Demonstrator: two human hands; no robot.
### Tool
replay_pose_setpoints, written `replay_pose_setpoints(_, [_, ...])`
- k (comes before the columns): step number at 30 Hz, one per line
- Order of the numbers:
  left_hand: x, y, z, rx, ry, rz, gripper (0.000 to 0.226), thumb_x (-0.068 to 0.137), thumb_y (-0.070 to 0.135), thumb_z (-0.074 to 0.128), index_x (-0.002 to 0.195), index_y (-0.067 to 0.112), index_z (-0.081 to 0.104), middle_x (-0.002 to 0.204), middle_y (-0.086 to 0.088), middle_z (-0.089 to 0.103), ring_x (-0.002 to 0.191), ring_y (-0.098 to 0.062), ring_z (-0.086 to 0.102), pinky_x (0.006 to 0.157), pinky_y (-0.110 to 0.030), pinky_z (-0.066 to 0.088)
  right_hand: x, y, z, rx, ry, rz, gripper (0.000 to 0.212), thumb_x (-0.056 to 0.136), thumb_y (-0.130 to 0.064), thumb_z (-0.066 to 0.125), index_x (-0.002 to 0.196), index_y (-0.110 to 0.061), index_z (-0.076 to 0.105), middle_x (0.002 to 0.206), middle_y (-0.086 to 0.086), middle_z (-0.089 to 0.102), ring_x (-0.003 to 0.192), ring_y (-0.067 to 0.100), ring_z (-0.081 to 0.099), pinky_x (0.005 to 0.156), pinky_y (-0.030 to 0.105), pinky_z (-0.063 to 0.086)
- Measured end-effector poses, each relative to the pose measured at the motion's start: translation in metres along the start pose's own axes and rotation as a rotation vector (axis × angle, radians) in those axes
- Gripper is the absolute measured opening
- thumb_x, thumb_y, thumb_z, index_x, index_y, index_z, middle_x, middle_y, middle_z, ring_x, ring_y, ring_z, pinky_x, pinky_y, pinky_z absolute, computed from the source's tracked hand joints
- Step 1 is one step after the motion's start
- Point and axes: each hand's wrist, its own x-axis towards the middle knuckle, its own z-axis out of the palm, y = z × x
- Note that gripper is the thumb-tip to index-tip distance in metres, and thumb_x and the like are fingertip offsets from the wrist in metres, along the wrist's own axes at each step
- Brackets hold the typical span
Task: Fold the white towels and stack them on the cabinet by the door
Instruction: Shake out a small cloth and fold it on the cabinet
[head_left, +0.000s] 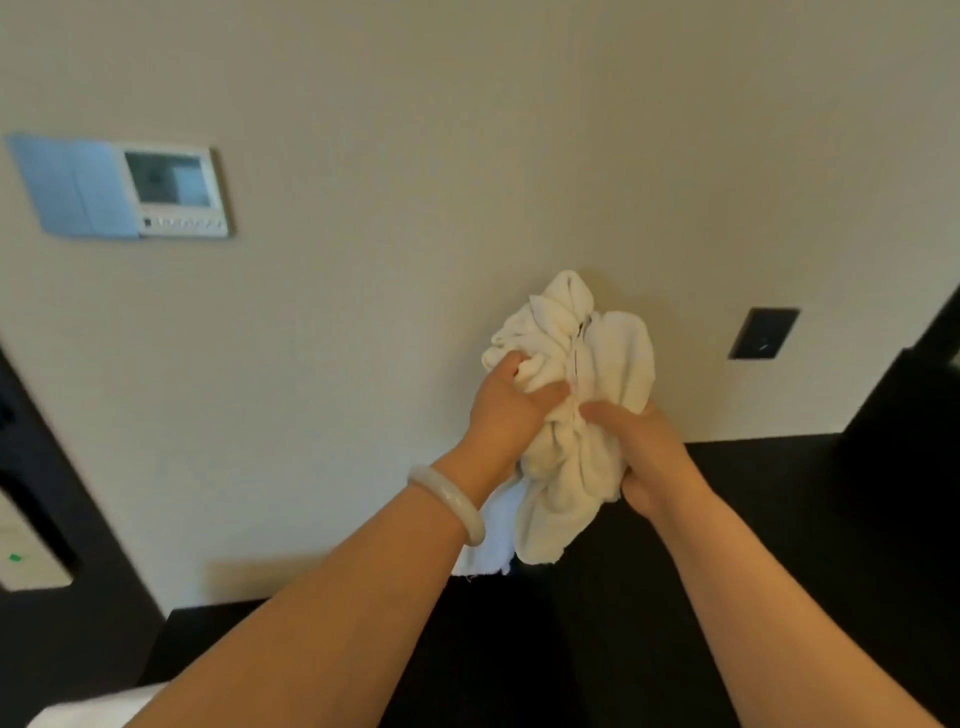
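Note:
A crumpled white towel (582, 415) is bunched up in the air in front of the beige wall, above a dark cabinet top (779, 519). My left hand (506, 410) grips the towel's left side, fingers dug into the folds. My right hand (649, 457) grips its lower right part from the side. A second piece of white cloth (485, 545) shows below my left wrist, partly hidden by my arm; whether it is a separate towel I cannot tell.
A wall panel with a small screen (171, 189) and a pale blue cover (78, 187) hangs at upper left. A dark switch plate (762, 333) sits on the wall at right. A dark door frame (62, 519) runs down the left edge. Something white (93, 709) lies at bottom left.

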Motion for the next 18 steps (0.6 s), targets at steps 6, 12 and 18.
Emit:
replay_pose_setpoints(6, [0.049,0.049,0.092,-0.133,-0.052,-0.026,0.016,0.097,0.017,0.060,0.109,0.020,0.050,0.091,0.008,0.055,0.086,-0.015,0.058,0.067,-0.016,0.047,0.049,-0.071,-0.103,-0.053,-0.056,-0.046,0.043,0.087,-0.006,0.069,0.125,-0.022,0.061,0.114,0.010,0.071,0.105,0.032,0.067,0.092,0.055,0.054])
replay_pose_setpoints(12, [0.073,-0.048,0.188,0.161,-0.028,-0.392,0.069,0.091,0.022,0.068,0.148,0.013,0.031,0.144,-0.014,0.045,0.127,-0.031,0.051,0.090,-0.031,0.049,0.103,0.010,-0.197,-0.487,-0.176,0.153,0.078,0.087,-0.015,0.071,0.153,-0.021,0.029,0.144,0.009,0.047,0.130,0.031,0.048,0.109,0.043,0.041])
replay_pose_setpoints(18, [0.058,-0.100,0.222,0.907,-0.182,-0.174,0.088,0.095,0.053,0.051,0.152,0.043,-0.015,0.160,-0.004,-0.030,0.149,-0.034,-0.015,0.115,-0.061,0.017,0.136,0.088,-0.221,-1.081,-0.177,-0.046,0.092,0.094,-0.055,0.054,0.154,-0.040,-0.015,0.163,-0.006,-0.025,0.152,0.031,-0.005,0.123,0.052,0.008])
